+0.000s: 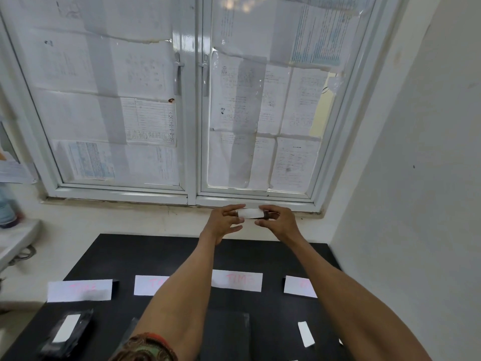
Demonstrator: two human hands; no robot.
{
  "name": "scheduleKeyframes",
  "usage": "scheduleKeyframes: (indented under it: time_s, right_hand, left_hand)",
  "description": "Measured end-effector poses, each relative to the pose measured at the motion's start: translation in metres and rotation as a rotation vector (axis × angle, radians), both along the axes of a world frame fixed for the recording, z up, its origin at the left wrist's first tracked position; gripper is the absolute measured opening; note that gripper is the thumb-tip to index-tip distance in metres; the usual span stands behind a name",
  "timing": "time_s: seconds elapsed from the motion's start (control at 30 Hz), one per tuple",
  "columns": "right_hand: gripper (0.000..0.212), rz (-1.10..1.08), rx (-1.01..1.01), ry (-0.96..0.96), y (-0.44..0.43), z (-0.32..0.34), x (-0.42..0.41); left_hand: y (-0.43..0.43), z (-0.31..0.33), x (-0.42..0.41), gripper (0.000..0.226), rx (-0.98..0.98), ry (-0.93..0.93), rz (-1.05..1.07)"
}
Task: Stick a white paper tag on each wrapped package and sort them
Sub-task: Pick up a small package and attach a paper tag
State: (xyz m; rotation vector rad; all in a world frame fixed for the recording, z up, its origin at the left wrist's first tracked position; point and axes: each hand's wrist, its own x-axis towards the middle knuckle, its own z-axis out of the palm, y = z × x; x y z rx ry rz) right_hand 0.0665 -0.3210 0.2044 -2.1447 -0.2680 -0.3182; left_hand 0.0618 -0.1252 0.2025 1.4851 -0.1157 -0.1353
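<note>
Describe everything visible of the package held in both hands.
The package is small and dark, mostly hidden behind a white paper tag on its near face; only its right end and lower edge show. It lies roughly level, raised before the window. The left hand pinches its left end, the right hand its right.

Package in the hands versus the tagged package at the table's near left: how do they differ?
The held package is in the air, pinched between the left hand and right hand; the near-left package lies flat on the black table. The held package's tag runs sideways and covers most of what shows; the near-left package's tag runs away from the person with dark wrap showing round it. Both are dark-wrapped and carry a white tag.
</note>
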Motion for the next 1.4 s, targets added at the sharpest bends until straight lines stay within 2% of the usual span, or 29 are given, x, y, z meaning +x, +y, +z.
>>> scheduleKeyframes:
  time_s: [0.23, 0.5, 0.77, 1.1, 1.4]
  right_hand:
    - [0.038, 0.004, -0.043, -0.002, 0.0, 0.005, 0.004]
    - [0.036, 0.004, -0.078, 0.004, 0.003, 0.009, 0.009]
    - [0.024, 0.091, -0.036, 0.051, 0.004, 0.012, 0.009]
    - [0.024, 0.092, -0.087, 0.061, 0.015, 0.007, 0.022]
    - [0.029, 0.118, -0.034, 0.162, 0.061, -0.027, 0.028]
  left_hand:
    - [0.001, -0.003, 0.003, 0.034, 0.214, -0.137, 0.03]
    - [0.006, 0.0, 0.009, 0.031, 0.292, -0.217, 0.068]
    - [0.017, 0.0, 0.013, 0.027, 0.299, -0.206, 0.026]
    - [0.026, -0.007, 0.022, 0.025, 0.342, -0.21, 0.071]
    - [0.066, -0.038, 0.004, 0.03, 0.354, -0.011, 0.192]
